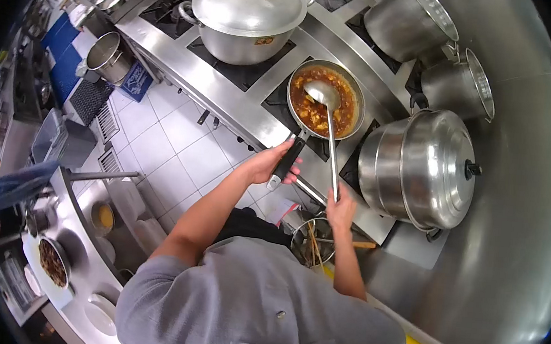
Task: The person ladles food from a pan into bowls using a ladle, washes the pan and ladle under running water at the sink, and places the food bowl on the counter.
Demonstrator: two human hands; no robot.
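Note:
A frying pan (353, 128) sits on the stove, with pieces of food in a red-brown sauce (313, 115) inside it. Its black handle (288, 158) points toward me, and my left hand (268, 165) is wrapped round it from below, fingertips showing on the far side. In my right hand (341, 210) is the long shaft of a metal ladle (332, 144). The ladle's bowl (322, 93) rests in the sauce, with its rounded back facing up.
A large lidded pot (249, 29) stands left of the pan, a big steamer pot (413, 168) to its right. Two tall pots (409, 26) are behind. Below my right hand a metal container (302, 240) holds utensils. A counter with dishes (102, 314) lies at my left.

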